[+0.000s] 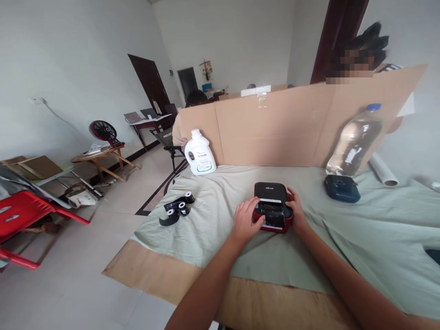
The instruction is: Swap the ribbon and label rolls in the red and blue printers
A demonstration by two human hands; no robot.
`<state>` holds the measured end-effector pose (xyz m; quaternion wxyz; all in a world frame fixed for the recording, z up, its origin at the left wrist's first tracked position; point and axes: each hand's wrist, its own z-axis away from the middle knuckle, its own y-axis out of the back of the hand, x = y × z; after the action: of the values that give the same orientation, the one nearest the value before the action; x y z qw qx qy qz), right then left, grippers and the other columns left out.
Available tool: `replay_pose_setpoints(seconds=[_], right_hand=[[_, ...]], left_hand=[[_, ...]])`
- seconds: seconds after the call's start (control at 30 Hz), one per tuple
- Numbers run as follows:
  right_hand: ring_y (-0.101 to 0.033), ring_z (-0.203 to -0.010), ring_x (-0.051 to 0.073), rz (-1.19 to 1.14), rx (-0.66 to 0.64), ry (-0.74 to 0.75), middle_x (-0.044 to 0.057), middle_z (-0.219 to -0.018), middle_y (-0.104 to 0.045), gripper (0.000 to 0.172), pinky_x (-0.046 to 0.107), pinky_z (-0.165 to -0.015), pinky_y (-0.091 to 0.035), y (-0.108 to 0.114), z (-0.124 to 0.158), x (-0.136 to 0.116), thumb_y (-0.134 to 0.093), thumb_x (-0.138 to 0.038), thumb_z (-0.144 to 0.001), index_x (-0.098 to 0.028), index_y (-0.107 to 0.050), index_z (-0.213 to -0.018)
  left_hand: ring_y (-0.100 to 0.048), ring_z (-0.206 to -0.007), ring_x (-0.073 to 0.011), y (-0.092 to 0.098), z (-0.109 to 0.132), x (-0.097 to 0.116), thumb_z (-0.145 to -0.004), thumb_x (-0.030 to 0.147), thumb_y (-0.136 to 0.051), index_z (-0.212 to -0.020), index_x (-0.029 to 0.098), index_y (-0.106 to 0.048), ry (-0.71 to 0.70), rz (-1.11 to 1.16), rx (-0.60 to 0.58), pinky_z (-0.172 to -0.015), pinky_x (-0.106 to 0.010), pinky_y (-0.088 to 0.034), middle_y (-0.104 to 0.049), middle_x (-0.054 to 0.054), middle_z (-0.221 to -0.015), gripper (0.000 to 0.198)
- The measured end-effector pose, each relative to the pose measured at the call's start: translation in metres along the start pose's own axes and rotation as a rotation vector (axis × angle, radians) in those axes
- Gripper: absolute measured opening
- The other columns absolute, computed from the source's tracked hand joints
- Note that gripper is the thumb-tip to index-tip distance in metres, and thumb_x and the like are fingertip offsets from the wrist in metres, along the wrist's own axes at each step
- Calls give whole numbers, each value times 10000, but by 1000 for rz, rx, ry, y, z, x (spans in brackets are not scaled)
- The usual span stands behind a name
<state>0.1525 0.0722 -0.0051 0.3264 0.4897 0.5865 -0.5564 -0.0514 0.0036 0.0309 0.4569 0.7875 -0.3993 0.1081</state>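
A small red and black label printer (271,189) rests on the cloth in front of me, with its compartment uncovered. Inside the compartment lies a black roll (275,218). My left hand (245,219) holds the printer's left side, its fingers by the compartment edge and its thumb near the roll. Along the right side, my right hand (295,211) grips the body, fingertips at the upper right edge. To the left on the cloth are several black rolls (183,209) with white cores, one with a loose strip trailing off.
A cardboard panel (271,133) stands across the table's back. Before it are a white jug (201,156), a large clear bottle (357,142) and a dark blue case (342,188). A white tube (383,169) lies at right. People are partly visible behind the panel.
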Motion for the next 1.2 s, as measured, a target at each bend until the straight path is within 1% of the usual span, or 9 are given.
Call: replay_pose_setpoints(seconds=[0.2, 0.3, 0.47, 0.57, 0.67, 0.77, 0.9, 1.03, 1.2], right_hand=[[-548, -1301, 268, 92, -6, 72, 53, -1391, -588, 533, 473, -1117, -429, 2, 2, 8, -567, -365, -793, -294, -524, -1320], [-493, -1374, 278, 163, -8, 66, 71, -1461, -543, 535, 501, -1172, -370, 6, 15, 5, -528, -478, -886, -284, -496, -1384], [-280, -1518, 267, 465, -253, 156, 23, -1613, -379, 615, 498, -1255, -201, 33, 48, -12, -489, -554, -944, -317, -420, -1508], [-361, -1477, 319, 651, -370, 193, 57, -1593, -411, 709, 537, -1210, -299, 47, 63, -18, -582, -554, -902, -310, -385, -1537], [-511, -1366, 354, 749, -411, 261, 125, -1543, -474, 782, 542, -1119, -438, 39, 62, -16, -650, -503, -873, -266, -351, -1556], [-584, -1288, 341, 719, -430, 331, 126, -1477, -546, 777, 533, -1071, -492, -3, 43, -12, -661, -447, -871, -266, -345, -1557], [-566, -1299, 331, 571, -490, 396, 77, -1453, -565, 787, 521, -1067, -498, -103, 0, -8, -698, -363, -824, -307, -375, -1539], [-647, -1151, 307, 489, -563, 355, 54, -1312, -659, 812, 497, -1010, -528, -196, -45, 4, -710, -277, -777, -316, -390, -1523], [-626, -1184, 316, 460, -574, 303, 65, -1327, -651, 904, 503, -1018, -506, -253, -81, 43, -733, -247, -712, -276, -352, -1531]], left_hand=[[-471, -1365, -274, -5, 3, 4, -852, 250, -614, -1361, 207, -527, 50, 122, 29, -1159, -448, -374, -494, -113, -1487, 519], [-452, -1397, -271, -4, 6, 7, -837, 237, -627, -1390, 229, -503, 155, 266, 0, -1151, -430, -398, -430, -114, -1542, 566], [-672, -1049, -224, 2, 3, 3, -733, 215, -737, -1391, 264, -494, 280, 472, -139, -980, -385, -532, -699, -62, -1183, 703], [-690, -965, -219, 9, -2, -5, -694, 282, -800, -1364, 268, -536, 271, 491, -204, -919, -366, -558, -728, -37, -1077, 720], [-701, -901, -209, 26, -8, -18, -662, 325, -836, -1327, 263, -572, 231, 489, -261, -893, -353, -565, -739, -14, -1004, 718], [-699, -886, -207, 58, -19, -41, -652, 291, -839, -1301, 252, -594, 206, 444, -218, -876, -336, -561, -738, -12, -957, 695], [-690, -917, -204, 113, -43, -91, -696, 229, -784, -1312, 233, -570, 194, 403, -88, -871, -323, -552, -728, -31, -1006, 651], [-673, -982, -206, 157, -68, -152, -678, 200, -766, -1280, 200, -547, 232, 357, -3, -887, -318, -542, -695, -59, -1112, 640], [-672, -905, -181, 175, -86, -208, -678, 246, -780, -1232, 183, -529, 323, 334, 3, -847, -318, -541, -688, -70, -1096, 611]])
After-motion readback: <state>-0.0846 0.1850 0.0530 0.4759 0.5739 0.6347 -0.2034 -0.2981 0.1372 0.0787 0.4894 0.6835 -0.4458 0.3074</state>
